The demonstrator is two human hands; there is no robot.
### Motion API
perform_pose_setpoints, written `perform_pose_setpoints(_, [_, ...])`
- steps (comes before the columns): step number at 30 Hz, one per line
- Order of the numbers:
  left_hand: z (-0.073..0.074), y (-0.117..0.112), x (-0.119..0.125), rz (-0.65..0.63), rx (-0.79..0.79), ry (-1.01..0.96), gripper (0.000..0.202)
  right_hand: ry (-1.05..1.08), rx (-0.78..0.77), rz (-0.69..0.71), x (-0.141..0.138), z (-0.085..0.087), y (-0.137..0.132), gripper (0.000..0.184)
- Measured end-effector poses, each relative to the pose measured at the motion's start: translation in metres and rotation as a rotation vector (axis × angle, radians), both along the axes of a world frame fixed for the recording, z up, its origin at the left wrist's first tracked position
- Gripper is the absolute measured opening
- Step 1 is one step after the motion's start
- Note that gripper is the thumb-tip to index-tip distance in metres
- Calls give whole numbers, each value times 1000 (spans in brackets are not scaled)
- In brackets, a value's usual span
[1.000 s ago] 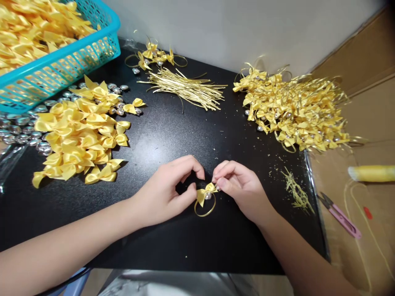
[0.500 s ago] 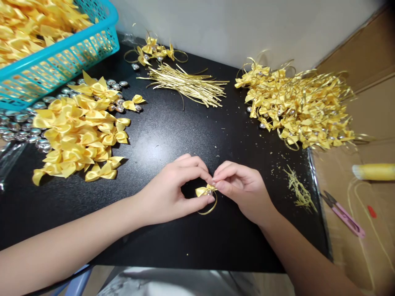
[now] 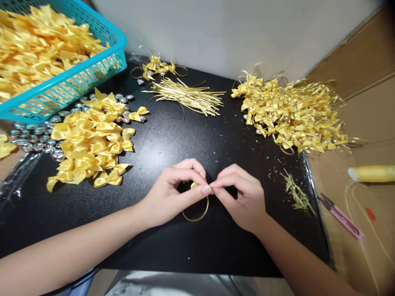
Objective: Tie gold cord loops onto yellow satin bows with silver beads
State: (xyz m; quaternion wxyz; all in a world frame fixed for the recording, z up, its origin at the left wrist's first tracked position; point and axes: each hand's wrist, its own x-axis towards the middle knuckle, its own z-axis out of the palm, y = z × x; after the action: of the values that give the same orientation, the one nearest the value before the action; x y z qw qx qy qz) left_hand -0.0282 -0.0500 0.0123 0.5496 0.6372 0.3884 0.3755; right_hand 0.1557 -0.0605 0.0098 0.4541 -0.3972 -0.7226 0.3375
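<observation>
My left hand (image 3: 175,191) is closed in a pinch on a yellow ribbon bow (image 3: 194,185), which it almost wholly covers. From under those fingers hangs a thin gold cord loop (image 3: 195,220), just above the black table (image 3: 173,246). My right hand (image 3: 242,191) is also pinched shut, its thumb and forefinger tips meeting the left fingertips. What lies between the right fingertips is too small to make out. The silver bead on the bow is out of sight behind the fingers.
On the left are a pile of yellow bows (image 3: 89,144), silver beads (image 3: 37,135) and a turquoise basket (image 3: 119,43). Gold cords (image 3: 191,98) lie at the back. Finished-looking looped bows (image 3: 286,111) heap at right, near cord scraps (image 3: 298,195) and pink thread snips (image 3: 345,220).
Both hands have shifted slightly left, and the left fingers have closed over the bow, hiding it and its bead. The gold loop now hangs further left and shows more. The view has tilted a little.
</observation>
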Motion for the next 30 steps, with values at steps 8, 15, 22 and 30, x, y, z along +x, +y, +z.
perform_pose_setpoints(8, [-6,1,0,-2,-105,-202,6,-106,198,-75,-2,-2,-4,14])
perform_pose_setpoints(15, [-10,-2,0,71,56,-53,17,-97,192,-74,3,-4,-3,12])
perform_pose_setpoints(22, [-15,-1,1,129,390,210,15,-93,96,-54,1,-5,-1,10])
perform_pose_setpoints(30, [-13,0,1,81,437,300,4,-44,-19,-47,-2,-9,-2,7])
